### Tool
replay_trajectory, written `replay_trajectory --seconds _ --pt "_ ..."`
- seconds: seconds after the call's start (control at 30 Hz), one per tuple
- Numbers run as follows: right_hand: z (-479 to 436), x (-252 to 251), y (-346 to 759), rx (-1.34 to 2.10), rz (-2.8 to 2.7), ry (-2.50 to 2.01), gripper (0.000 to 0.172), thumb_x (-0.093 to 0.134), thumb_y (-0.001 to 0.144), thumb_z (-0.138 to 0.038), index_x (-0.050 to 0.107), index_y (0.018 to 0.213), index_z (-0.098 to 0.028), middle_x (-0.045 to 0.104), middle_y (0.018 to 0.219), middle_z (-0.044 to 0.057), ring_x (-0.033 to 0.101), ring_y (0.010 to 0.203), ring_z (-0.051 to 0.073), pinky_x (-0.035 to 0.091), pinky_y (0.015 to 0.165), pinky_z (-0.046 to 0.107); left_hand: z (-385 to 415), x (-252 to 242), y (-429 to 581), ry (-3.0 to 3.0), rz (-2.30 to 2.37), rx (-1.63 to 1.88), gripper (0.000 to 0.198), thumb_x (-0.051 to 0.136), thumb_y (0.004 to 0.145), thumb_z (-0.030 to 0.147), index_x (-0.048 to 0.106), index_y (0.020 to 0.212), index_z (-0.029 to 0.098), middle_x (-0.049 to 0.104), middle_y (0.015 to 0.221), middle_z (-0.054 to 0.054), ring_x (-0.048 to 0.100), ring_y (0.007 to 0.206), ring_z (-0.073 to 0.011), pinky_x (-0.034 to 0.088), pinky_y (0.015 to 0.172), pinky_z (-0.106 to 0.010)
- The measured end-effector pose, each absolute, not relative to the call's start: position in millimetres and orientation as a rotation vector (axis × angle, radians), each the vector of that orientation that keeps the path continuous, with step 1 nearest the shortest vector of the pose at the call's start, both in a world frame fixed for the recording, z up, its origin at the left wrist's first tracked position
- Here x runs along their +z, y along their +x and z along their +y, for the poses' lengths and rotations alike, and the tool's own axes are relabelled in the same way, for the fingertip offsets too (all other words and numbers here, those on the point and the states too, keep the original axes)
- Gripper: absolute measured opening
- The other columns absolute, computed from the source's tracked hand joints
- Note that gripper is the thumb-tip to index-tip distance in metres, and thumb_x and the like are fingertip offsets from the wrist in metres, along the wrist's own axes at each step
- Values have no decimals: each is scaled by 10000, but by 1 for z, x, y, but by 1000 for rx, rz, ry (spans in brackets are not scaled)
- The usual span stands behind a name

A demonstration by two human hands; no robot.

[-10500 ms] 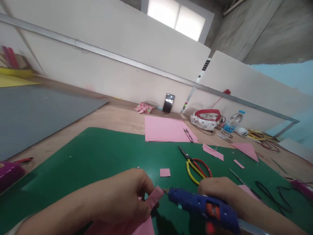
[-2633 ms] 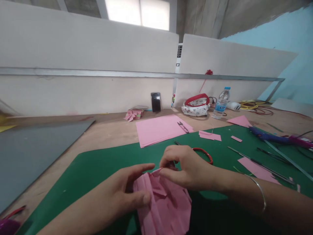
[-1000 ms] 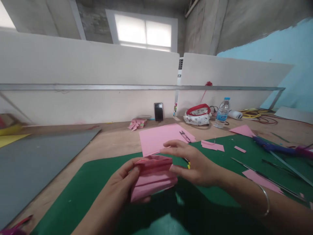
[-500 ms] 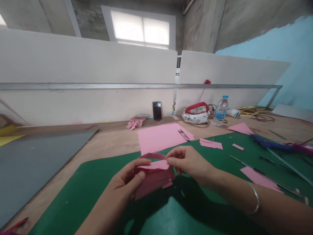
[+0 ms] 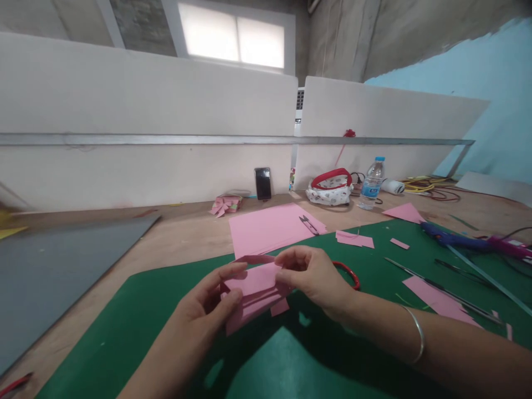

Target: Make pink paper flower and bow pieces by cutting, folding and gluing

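We cannot read the bottle label [image 5: 369,190]; our left hand [image 5: 203,305] and right hand [image 5: 311,277] pinch opposite ends of the folded pink paper [image 5: 253,281] near the far edge of the green mat [image 5: 286,357].

The glue gun [image 5: 451,239], earlier in the right hand [image 5: 316,275], now lies off to the right, and that hand pinches the folded paper [image 5: 252,281] instead.

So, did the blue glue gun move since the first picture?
Yes. Against the green mat, the blue glue gun went right and farther back, from the right hand to the mat's right side, near the pink triangle.
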State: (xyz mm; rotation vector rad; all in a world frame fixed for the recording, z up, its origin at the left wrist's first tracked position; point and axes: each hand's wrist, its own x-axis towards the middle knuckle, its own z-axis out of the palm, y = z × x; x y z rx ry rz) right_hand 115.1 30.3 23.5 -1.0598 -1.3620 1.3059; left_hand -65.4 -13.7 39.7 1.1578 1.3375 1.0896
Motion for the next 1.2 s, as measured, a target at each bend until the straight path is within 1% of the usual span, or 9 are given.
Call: replay_trajectory --seconds 0.17,0.27,0.37,0.57,0.73,0.83,0.93,1.03,1.2 --pt "30 18 113 1026 -1480 -1096 170 665 672 -164 663 841 -144 661 736 14 601 662 126 493 623 250 -12 42 -65 1167 1280 1085 481 622 744 420 555 1202 290 666 708 23 624 659 -178 450 609 -250" --pt "28 18 113 830 -1570 -1137 150 652 681 -160 680 829 -165 676 746 14 610 696 141 492 669 264 -11 39 -65 1116 1292 1090 494 650 719 414 556 1187 286 673 739 13 652 736 -214 482 656 -290" --pt "26 20 113 754 -1600 -1150 119 651 695 -168 689 808 -176 694 789 18 621 754 152 486 721 271 -12 39 -63 1074 1367 1113 429 660 707 416 594 1101 258 698 771 3 642 689 -181 472 597 -242" --pt "23 21 111 773 -1659 -1127 69 628 749 -190 675 797 -175 685 750 13 613 687 139 477 646 245 -16 47 -57 1048 1412 1234 410 657 714 378 584 1099 260 720 737 18 661 655 -175 499 617 -235" --pt "22 24 114 546 -1878 -1090 126 684 702 -170 675 825 -200 605 736 -7 548 684 130 439 658 256 -15 47 -57 1086 1423 1247 607 694 660 410 516 1214 235 693 652 18 644 562 -205 499 538 -281" --pt "22 32 118 495 -1974 -1020 104 696 725 -217 691 829 -206 581 837 23 554 802 154 440 747 282 -16 44 -56 1123 1348 1212 610 688 672 401 491 1221 224 683 662 14 651 598 -206 503 554 -280" --pt "20 39 119 464 -2124 -904 242 706 728 -240 672 963 -195 621 938 48 558 888 184 426 803 309 -16 42 -56 1173 1239 1161 613 683 695 378 443 1242 241 671 662 33 631 580 -171 492 549 -254" --pt "15 40 117 493 -2245 -917 320 717 708 -249 653 1010 -162 653 853 35 563 770 172 427 716 293 -15 39 -58 1231 1203 1124 628 669 720 374 386 1266 250 658 633 45 630 573 -172 490 540 -257" --pt "14 33 113 697 -2043 -1000 143 663 730 -194 661 866 -152 630 731 -1 529 647 122 416 615 242 -7 33 -63 1133 1259 1229 677 753 619 432 417 1173 237 665 857 -9 660 720 -197 518 618 -286"
